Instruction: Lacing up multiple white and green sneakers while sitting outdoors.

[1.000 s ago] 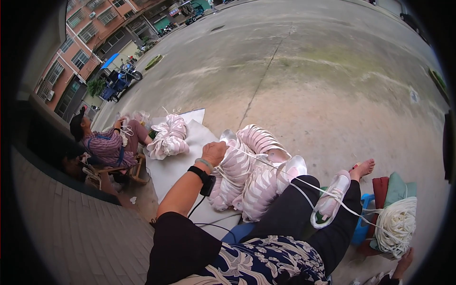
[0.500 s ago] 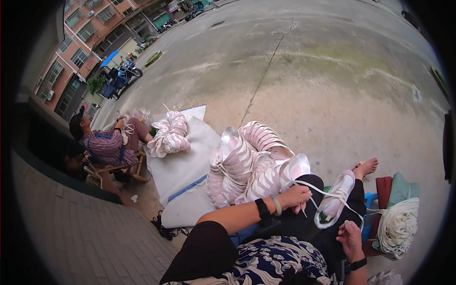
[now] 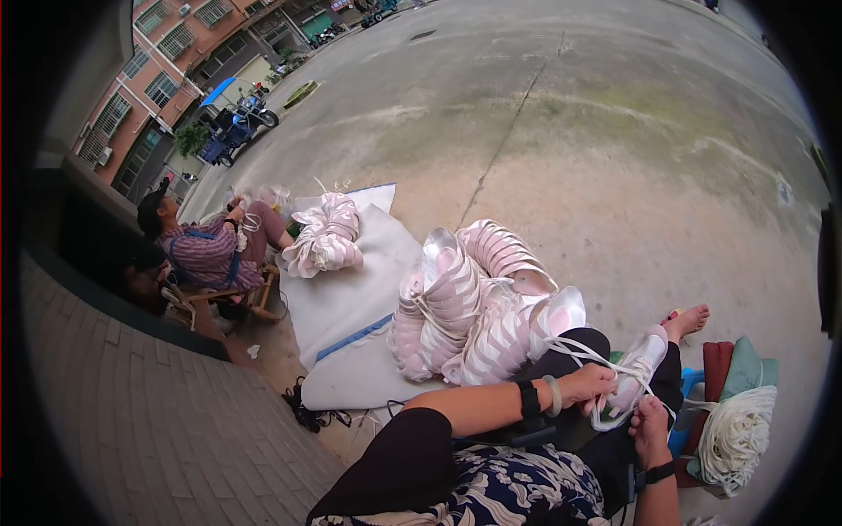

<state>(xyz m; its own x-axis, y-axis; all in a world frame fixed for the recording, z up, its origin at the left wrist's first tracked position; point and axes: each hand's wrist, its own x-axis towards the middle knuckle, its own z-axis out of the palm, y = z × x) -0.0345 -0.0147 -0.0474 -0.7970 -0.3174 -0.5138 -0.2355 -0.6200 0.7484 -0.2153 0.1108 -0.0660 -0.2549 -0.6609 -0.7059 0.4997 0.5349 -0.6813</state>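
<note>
Across my lap rests a pale pink and white shoe upper (image 3: 647, 354), its toe pointing away from me and a bit of green showing at its side. A white shoelace (image 3: 574, 350) runs from its front in loose loops. On the left side of the upper, my left hand (image 3: 589, 386) is closed in a pinch on the lace. Close to the upper's near right edge, my right hand (image 3: 649, 422) is also closed, with lace at its fingertips. The fingers partly hide the lace ends.
Stacked pink and white uppers (image 3: 443, 302) lie left of my knees, beside a pale sheet (image 3: 351, 337). At my right hangs a bundle of white laces (image 3: 738, 438) by red and green cloth (image 3: 742, 368). A seated person (image 3: 206, 250) handles laces at far left.
My left hand has moved right to the upper, and my right hand has risen closer to it. The lace now loops over the upper's left side. The whole view has shifted slightly.
</note>
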